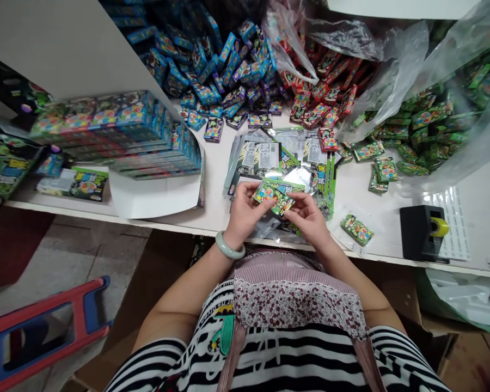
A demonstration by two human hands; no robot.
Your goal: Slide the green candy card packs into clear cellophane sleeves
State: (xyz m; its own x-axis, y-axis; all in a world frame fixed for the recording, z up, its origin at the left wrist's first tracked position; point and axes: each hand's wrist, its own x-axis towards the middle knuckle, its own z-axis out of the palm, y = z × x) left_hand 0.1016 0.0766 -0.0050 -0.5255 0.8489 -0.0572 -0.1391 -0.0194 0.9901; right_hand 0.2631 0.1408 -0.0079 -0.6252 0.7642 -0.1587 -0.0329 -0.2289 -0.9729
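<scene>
Between my two hands is a small green candy box (274, 198), held over the table's front edge. My left hand (245, 213) grips its left end, thumb on the printed face. The right end is pinched by the thumb and fingers of my right hand (308, 218). Beneath them lies a loose pile of flat printed plastic bags (261, 155), partly covered by my hands. To the right of my right hand, another green candy box (356, 229) rests on a clear sheet.
Heaps of blue (206, 92), red (329, 98) and green boxes (424, 120) fill the table's back, with clear plastic (408, 60) over some. At left stands an open carton of stacked boxes (155, 136). A black tape dispenser (418, 231) sits at right. A red-blue stool (49, 321) stands below.
</scene>
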